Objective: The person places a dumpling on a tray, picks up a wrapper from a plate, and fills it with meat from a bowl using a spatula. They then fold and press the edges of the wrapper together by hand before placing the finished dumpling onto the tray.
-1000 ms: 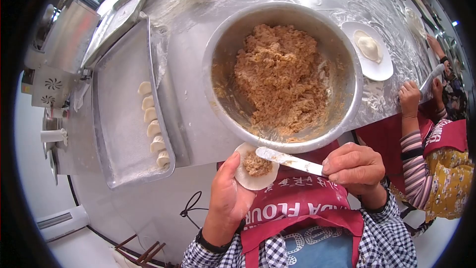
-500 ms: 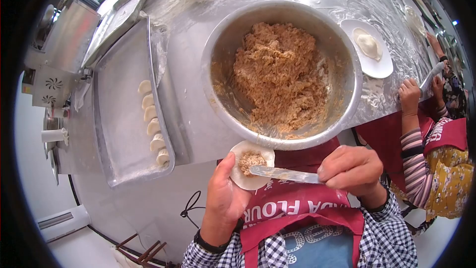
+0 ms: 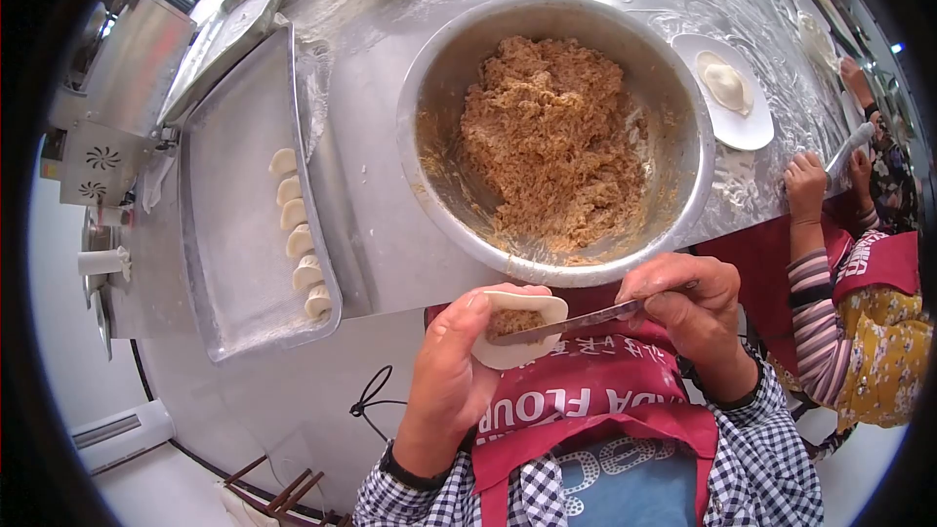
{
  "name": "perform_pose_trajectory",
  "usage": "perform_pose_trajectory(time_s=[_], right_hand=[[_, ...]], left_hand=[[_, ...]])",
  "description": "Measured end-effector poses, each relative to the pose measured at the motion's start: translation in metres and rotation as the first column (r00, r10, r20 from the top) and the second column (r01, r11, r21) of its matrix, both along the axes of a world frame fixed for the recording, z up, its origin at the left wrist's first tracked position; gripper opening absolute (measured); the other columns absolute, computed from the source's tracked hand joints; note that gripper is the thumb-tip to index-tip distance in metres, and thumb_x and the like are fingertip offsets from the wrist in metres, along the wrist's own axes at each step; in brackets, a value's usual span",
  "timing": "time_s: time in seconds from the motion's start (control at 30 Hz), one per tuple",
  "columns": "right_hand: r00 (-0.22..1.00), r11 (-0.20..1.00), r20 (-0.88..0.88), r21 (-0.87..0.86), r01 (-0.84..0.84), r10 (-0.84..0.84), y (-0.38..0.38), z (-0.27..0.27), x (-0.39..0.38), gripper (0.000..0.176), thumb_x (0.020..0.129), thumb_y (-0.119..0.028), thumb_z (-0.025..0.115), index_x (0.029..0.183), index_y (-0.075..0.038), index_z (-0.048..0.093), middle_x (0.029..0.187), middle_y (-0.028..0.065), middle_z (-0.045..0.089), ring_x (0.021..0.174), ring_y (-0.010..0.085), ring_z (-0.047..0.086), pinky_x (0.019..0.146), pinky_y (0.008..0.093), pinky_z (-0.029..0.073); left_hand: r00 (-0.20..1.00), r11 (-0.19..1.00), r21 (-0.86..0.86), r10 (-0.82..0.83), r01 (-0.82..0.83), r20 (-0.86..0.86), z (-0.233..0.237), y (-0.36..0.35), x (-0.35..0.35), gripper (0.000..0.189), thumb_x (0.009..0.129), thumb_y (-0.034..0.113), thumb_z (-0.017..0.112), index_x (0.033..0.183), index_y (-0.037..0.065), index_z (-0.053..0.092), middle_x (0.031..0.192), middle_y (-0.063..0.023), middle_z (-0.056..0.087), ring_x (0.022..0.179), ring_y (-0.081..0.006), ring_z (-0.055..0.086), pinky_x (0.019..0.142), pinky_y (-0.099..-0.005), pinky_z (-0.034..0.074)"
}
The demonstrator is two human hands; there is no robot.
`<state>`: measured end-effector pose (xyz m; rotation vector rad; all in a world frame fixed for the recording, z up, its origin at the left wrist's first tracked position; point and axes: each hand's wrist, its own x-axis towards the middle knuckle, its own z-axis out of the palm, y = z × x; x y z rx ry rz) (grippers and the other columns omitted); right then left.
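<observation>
My left hand (image 3: 451, 366) holds a round dumpling wrapper (image 3: 517, 351), its edge cupped upward, below the near rim of the big metal bowl. A small heap of meat filling (image 3: 512, 322) lies in the wrapper. My right hand (image 3: 688, 307) grips a flat metal spatula (image 3: 586, 317) whose blade tip touches the filling. Just beyond both hands, the large bowl (image 3: 429, 205) contains a mass of minced filling (image 3: 547, 132).
At the left a metal tray (image 3: 229, 254) has several shaped dumplings (image 3: 298, 217) along its right side. A white plate (image 3: 752, 132) with dough pieces sits right of the bowl. Another person's hand (image 3: 806, 187) rests at the table edge on the right.
My left hand has curled the wrapper and raised its edge around the filling. The spatula has turned more edge-on, and my right hand has moved slightly up and left.
</observation>
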<state>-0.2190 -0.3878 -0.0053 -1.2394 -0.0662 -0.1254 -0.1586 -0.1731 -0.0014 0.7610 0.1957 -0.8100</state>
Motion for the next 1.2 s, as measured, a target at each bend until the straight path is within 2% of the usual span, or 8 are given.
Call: perform_pose_trajectory(time_s=[0.07,0.17,0.37,0.53,0.63,0.7,1.07,1.2], right_hand=[[1.000,1.000,0.019,-0.003,0.020,-0.020,-0.002,0.002,0.000,0.013,0.082,0.005,0.055,0.095,0.003,0.058,0.089,0.0189,0.062,0.075,0.0167,0.061,0.063,0.0254,0.051],[0.999,0.998,0.006,0.008,0.054,-0.054,0.000,0.002,0.001,0.013,0.083,0.004,0.054,0.095,0.003,0.059,0.089,0.0183,0.062,0.075,0.0169,0.061,0.062,0.0240,0.051],[0.994,0.995,-0.044,0.032,0.100,-0.098,-0.004,0.001,0.003,0.011,0.083,0.001,0.054,0.093,0.004,0.058,0.088,0.0180,0.062,0.072,0.0183,0.062,0.059,0.0237,0.052],[0.986,0.986,-0.102,0.083,0.142,-0.134,-0.010,0.004,0.003,0.011,0.082,0.001,0.055,0.092,0.005,0.058,0.087,0.0187,0.061,0.070,0.0189,0.062,0.058,0.0237,0.052],[0.981,0.972,-0.089,0.141,0.186,-0.175,-0.015,0.005,0.002,0.010,0.082,0.002,0.055,0.091,0.005,0.058,0.086,0.0187,0.061,0.070,0.0190,0.062,0.057,0.0238,0.052],[0.994,0.988,-0.024,0.111,0.111,-0.109,-0.017,0.005,0.003,0.011,0.081,0.002,0.054,0.092,0.005,0.058,0.085,0.0184,0.061,0.070,0.0190,0.062,0.057,0.0241,0.052],[0.984,0.984,-0.040,0.046,0.175,-0.173,-0.021,0.008,0.001,0.012,0.081,0.002,0.053,0.091,0.004,0.058,0.084,0.0176,0.061,0.066,0.0178,0.061,0.056,0.0240,0.051],[0.970,0.970,0.047,0.069,0.235,-0.238,-0.046,0.018,0.004,0.011,0.081,0.001,0.054,0.092,0.003,0.058,0.084,0.0179,0.061,0.065,0.0180,0.060,0.055,0.0243,0.050]], left_hand=[[1.000,0.995,0.092,0.025,-0.026,0.010,0.001,-0.002,0.001,0.037,0.090,0.029,0.045,0.107,-0.004,0.050,0.110,-0.0202,0.054,0.100,-0.0293,0.055,0.085,-0.0451,0.047],[0.998,0.999,0.029,-0.020,0.018,0.056,0.003,-0.002,0.001,0.035,0.093,0.024,0.042,0.109,-0.006,0.051,0.110,-0.0184,0.056,0.099,-0.0253,0.056,0.088,-0.0396,0.046],[0.998,0.993,0.119,0.017,-0.023,0.054,0.003,-0.004,0.001,0.039,0.090,0.029,0.044,0.106,-0.005,0.052,0.106,-0.0191,0.056,0.096,-0.0279,0.056,0.082,-0.0430,0.047],[0.999,1.000,0.027,-0.002,0.001,0.037,0.002,-0.005,0.003,0.036,0.093,0.024,0.042,0.107,-0.008,0.051,0.108,-0.0187,0.057,0.098,-0.0246,0.056,0.086,-0.0389,0.047],[0.999,1.000,0.024,0.014,-0.014,0.029,0.004,-0.006,0.005,0.036,0.093,0.024,0.041,0.107,-0.008,0.051,0.107,-0.0192,0.057,0.097,-0.0248,0.057,0.086,-0.0388,0.047],[1.000,1.000,0.014,0.016,-0.016,0.014,0.007,-0.007,0.004,0.036,0.094,0.025,0.041,0.107,-0.008,0.051,0.106,-0.0195,0.057,0.097,-0.0249,0.057,0.085,-0.0387,0.048],[0.995,0.988,0.156,0.000,-0.016,0.104,0.012,-0.012,0.002,0.034,0.090,0.027,0.044,0.103,-0.004,0.051,0.106,-0.0203,0.055,0.096,-0.0290,0.056,0.081,-0.0449,0.048],[0.996,0.997,0.057,0.040,-0.044,0.075,0.008,-0.007,0.008,0.034,0.092,0.025,0.042,0.106,-0.006,0.052,0.106,-0.0183,0.056,0.098,-0.0250,0.056,0.085,-0.0392,0.047]])
